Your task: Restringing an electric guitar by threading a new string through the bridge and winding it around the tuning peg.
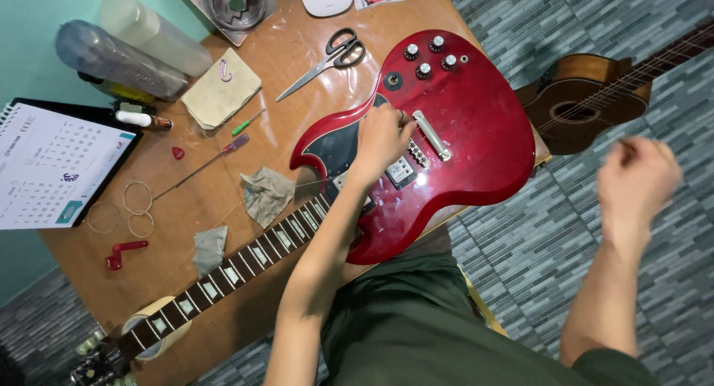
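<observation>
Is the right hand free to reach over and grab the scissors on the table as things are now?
Probably yes. The right hand is raised off to the side, seemingly empty though blurred. The scissors lie uncovered on the table, but beyond the red electric guitar, so it must reach across that.

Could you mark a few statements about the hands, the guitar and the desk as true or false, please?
1. The left hand rests on the red guitar near its bridge. True.
2. The right hand grips the scissors. False: it is raised over the floor, blurred, and the scissors lie untouched on the table.
3. The guitar's neck lies across a tape roll. True.
4. A second, brown instrument lies on the floor. True.
5. The red pick sits on the guitar body. False: it lies on the table, near the calendar.
</observation>
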